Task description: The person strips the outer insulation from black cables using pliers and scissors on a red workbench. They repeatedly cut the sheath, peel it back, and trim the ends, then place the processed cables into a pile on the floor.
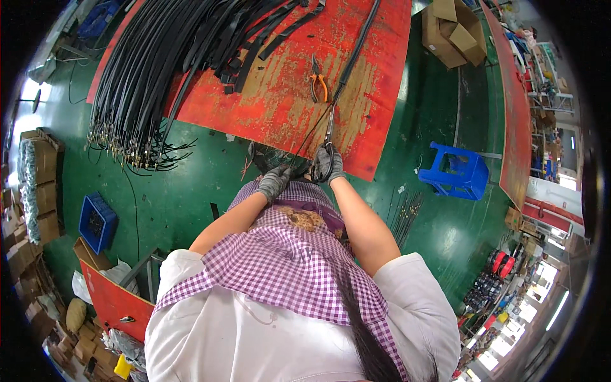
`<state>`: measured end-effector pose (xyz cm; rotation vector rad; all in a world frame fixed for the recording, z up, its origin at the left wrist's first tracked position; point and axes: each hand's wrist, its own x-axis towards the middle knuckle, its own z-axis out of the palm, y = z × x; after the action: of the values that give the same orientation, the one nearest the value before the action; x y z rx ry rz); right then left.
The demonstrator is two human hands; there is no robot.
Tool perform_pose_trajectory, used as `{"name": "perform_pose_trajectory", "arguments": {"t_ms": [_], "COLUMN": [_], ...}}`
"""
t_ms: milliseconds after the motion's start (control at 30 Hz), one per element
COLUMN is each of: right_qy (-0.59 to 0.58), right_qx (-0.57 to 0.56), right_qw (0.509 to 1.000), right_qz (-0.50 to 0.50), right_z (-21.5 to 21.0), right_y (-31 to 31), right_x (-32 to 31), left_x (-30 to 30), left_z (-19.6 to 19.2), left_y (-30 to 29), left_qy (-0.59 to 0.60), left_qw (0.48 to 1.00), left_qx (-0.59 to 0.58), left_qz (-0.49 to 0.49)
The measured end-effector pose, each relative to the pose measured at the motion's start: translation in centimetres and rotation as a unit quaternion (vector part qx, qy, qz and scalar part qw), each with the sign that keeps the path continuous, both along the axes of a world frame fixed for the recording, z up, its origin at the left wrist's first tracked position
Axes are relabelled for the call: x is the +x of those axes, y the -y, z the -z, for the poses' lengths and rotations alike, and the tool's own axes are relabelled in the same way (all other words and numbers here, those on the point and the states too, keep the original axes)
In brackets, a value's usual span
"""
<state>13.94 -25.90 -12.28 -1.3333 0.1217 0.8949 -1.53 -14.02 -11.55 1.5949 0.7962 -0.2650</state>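
A red table (pixel 223 114), its paint worn through to brown in patches, fills the upper middle of the frame, with a large bundle of black cables (pixel 153 70) draped over its upper-left edge. Orange-handled pliers (pixel 319 88) lie at upper centre. Around it spreads a green floor (pixel 165 210), with a blue crate (pixel 108 219) at left, a blue stool (pixel 455 172) at right and an open cardboard box (pixel 445 38) at upper right. Both gloved hands are at the table's near edge, mid-frame. The left hand (pixel 275 183) is curled closed on a thin black strand (pixel 310 135); the right hand (pixel 329 164) grips the dark handles of scissors (pixel 330 124), blades pointing up-frame beside a long black cable (pixel 359 48). Whether the blades touch it, I cannot tell.
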Motion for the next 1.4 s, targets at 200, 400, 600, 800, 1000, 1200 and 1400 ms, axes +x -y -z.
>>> {"name": "perform_pose_trajectory", "arguments": {"t_ms": [200,400,600,800,1000,1200,1400], "right_qy": [0.036,-0.048,-0.069,-0.097,0.023,0.107,-0.113], "right_qx": [-0.081,-0.032,-0.024,0.016,-0.064,-0.166,-0.007], "right_qw": [0.995,0.998,0.997,0.994,0.997,0.978,0.991], "right_qz": [-0.048,-0.021,0.035,0.044,-0.020,-0.071,0.066], "right_z": [-2.9,-2.8,-2.6,-0.9,-2.4,-4.7,-1.5], "right_y": [-1.6,-1.7,-2.3,-1.4,-1.7,-2.5,-0.9], "right_x": [-0.1,0.6,0.1,0.8,0.6,0.0,0.8], "left_x": [-0.6,0.2,0.2,0.8,1.1,1.3,1.2], "left_z": [2.3,0.2,-1.3,-2.2,-1.3,-0.3,-1.7], "left_y": [-0.8,-0.6,-0.9,-0.9,-0.9,-0.4,0.6], "left_qy": [-0.014,-0.009,-0.023,-0.021,0.011,0.045,0.096], "left_qw": [1.000,0.996,0.997,0.995,1.000,0.998,0.985], "left_qx": [0.000,0.069,0.057,0.078,0.028,0.043,0.118], "left_qz": [0.025,0.058,0.050,0.056,0.005,0.021,0.076]}}
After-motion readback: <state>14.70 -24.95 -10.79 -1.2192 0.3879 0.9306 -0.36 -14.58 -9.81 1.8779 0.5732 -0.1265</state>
